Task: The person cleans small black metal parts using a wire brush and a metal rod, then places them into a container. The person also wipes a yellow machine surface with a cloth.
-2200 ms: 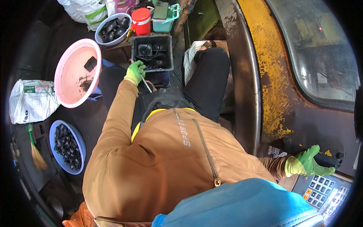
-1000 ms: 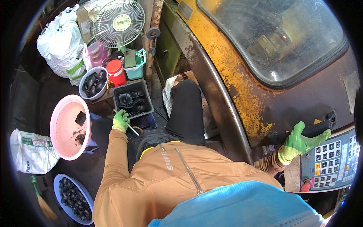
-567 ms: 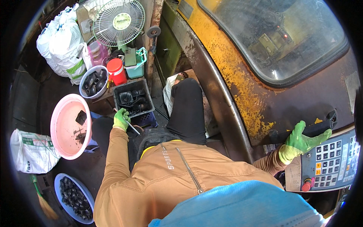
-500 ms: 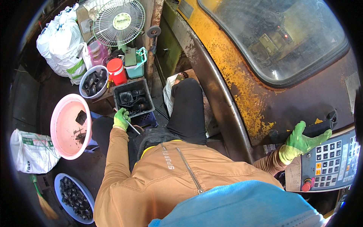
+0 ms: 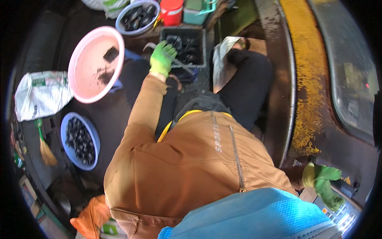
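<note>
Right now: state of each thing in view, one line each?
left hand: green glove on, gripping a thin tool over the black crate
right hand: green glove on, fingers spread on the keypad
black crate: open, dark parts inside
pink basin: nearly empty, one dark piece and bits
blue basin: full of dark parts
red container: upright
white sack: lying flat

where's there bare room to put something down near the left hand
Bare patches: most of the pink basin floor beside the left hand, and dark floor between the white sack and the blue bowl of dark pieces. Crowded: the black tray under the fingers, and the grey bowl, red container and teal basket behind it.
</note>
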`<action>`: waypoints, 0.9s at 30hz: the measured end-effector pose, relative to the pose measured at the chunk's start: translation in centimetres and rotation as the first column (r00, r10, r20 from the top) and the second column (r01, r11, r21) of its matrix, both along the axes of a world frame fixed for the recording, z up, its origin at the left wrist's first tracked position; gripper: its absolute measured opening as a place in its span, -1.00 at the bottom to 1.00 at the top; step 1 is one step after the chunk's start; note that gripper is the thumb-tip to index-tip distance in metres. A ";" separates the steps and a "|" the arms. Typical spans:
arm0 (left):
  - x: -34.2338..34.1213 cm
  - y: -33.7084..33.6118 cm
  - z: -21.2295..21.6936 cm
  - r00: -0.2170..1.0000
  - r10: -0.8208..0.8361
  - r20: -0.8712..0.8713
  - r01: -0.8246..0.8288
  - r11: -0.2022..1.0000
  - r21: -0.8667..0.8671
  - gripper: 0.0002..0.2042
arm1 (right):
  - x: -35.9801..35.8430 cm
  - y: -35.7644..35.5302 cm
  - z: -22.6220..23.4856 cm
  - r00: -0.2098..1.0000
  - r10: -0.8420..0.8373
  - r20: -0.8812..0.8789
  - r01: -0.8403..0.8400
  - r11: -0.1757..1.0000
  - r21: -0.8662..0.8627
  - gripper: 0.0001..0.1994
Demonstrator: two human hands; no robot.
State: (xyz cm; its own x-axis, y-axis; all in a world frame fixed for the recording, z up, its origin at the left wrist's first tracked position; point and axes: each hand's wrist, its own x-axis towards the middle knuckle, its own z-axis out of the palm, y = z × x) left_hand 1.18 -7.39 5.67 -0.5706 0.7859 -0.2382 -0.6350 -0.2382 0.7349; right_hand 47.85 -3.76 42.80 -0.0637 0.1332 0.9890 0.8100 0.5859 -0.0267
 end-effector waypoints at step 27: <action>1.0 10.3 -7.5 -0.081 -0.792 -0.605 0.019 0.606 -0.796 -0.66 | -30.4 18.5 -25.0 0.722 0.197 -0.664 -0.357 -0.715 -0.601 -0.79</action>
